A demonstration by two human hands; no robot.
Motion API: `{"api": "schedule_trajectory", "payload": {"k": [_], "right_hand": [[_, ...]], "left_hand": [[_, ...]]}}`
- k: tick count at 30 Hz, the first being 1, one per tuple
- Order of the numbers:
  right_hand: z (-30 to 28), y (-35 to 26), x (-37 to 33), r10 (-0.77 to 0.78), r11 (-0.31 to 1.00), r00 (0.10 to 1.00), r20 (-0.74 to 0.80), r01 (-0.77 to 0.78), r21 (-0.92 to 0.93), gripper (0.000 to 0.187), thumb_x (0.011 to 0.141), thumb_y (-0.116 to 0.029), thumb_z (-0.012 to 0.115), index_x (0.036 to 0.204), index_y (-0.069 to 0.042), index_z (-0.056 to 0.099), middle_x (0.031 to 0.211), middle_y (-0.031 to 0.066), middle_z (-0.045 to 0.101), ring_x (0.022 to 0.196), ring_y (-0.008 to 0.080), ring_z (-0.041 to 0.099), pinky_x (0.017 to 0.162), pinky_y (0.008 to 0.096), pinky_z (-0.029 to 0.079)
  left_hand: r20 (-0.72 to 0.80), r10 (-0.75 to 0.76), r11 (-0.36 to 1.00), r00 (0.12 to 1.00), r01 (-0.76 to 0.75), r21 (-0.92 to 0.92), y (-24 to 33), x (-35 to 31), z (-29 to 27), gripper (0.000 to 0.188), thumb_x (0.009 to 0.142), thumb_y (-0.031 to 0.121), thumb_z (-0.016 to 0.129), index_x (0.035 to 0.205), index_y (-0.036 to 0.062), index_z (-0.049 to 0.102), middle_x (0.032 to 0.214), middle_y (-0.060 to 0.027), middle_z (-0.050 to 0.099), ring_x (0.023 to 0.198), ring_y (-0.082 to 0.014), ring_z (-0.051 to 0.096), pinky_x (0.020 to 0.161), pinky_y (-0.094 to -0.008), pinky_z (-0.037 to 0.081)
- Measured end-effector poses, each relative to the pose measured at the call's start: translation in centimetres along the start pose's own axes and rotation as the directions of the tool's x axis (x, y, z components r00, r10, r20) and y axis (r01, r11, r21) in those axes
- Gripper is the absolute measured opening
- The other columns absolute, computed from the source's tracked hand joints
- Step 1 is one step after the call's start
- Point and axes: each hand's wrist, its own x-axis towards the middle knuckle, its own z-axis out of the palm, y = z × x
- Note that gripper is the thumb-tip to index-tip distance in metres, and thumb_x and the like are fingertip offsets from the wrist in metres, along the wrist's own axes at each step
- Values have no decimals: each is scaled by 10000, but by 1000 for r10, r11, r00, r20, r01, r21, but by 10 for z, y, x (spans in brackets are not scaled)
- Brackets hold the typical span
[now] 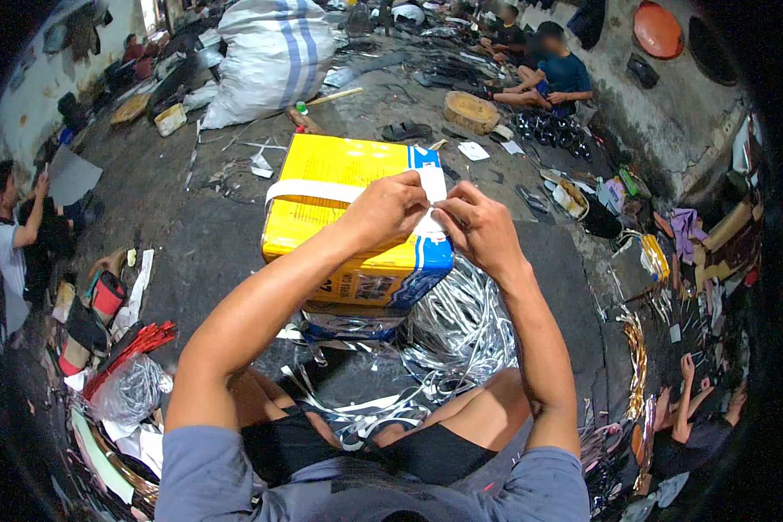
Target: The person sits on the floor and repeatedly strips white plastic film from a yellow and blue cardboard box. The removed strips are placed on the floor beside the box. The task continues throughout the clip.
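Note:
A yellow and blue rectangular tin or box (322, 161) stands in front of me. Across its top lies a flat white strip (309, 189), which runs under my left hand (390, 207). That hand is closed, its fingertips pinched by a white piece (432, 181) at the box's blue end. Facing it, my right hand (478, 224) also pinches at the white material, fingertips almost touching the left ones. Whether the strip and the white piece are one is hidden by my fingers. Beside the box, a heap of shiny silver strips (465, 326) spreads down between my legs.
A big white sack with blue stripes (274, 61) stands beyond the box. A round wooden block (471, 111) lies near a seated person (561, 74). More people sit at left and lower right. Red strips (135, 352) and gold strips (635, 365) flank me.

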Motion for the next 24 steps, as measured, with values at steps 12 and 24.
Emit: {"api": "schedule_trajectory", "payload": {"k": [12, 24], "right_hand": [[7, 5, 1, 268, 915, 963, -29, -245, 320, 140, 814, -175, 792, 892, -59, 785, 892, 89, 652, 751, 187, 645, 645, 320, 526], [62, 19, -4, 665, 517, 745, -45, -416, 748, 81, 765, -40, 720, 837, -22, 685, 676, -38, 598, 609, 36, 490, 534, 224, 401]], "left_hand": [[81, -327, 912, 942, 337, -235, 0, 7, -6, 133, 776, 108, 791, 833, -5, 752, 801, -110, 708, 693, -171, 677, 654, -312, 546], [74, -268, 963, 960, 270, -17, 0, 21, -3, 122, 746, 106, 721, 792, -2, 754, 769, -166, 727, 677, -272, 710, 676, -365, 566]]}}
